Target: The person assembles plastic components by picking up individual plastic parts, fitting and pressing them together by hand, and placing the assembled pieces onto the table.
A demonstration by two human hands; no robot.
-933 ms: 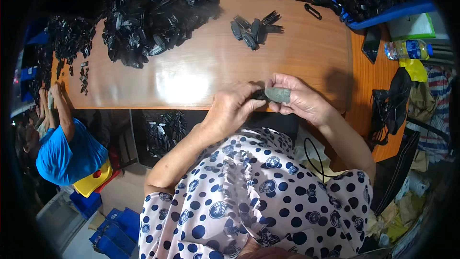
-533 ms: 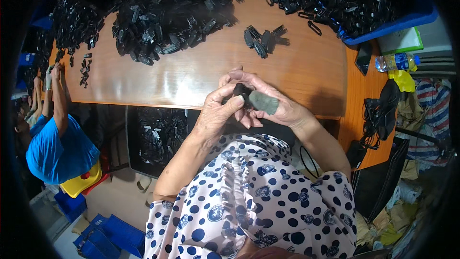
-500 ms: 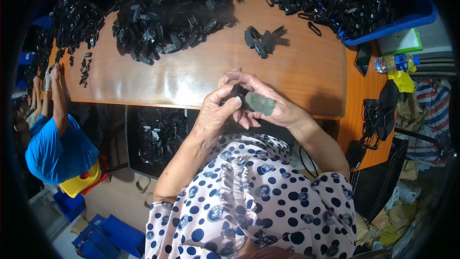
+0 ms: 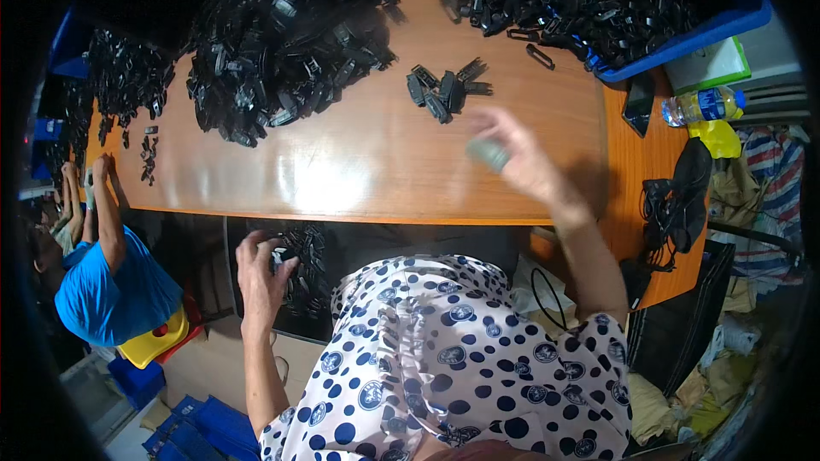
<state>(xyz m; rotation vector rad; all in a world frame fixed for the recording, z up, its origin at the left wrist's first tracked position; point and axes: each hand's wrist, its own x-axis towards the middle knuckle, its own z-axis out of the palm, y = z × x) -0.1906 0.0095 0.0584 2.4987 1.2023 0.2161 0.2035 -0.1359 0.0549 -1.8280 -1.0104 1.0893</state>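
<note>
Person in a blue shirt [image 4: 107, 286] left of the table [image 4: 359, 166], left hand [image 4: 260, 269] below the table edge with fingers spread over black parts [image 4: 303, 260], small pile [image 4: 444, 85] on the table, right hand [image 4: 517, 158] blurred above the table, fingers closed on a grey piece [image 4: 489, 154].

Small grey-green pad [image 4: 489, 154], blurred, seemingly held above the wooden table [image 4: 359, 162].

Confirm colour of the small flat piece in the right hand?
Grey-green. The small flat piece sits in the right hand, blurred, in the head view.
</note>
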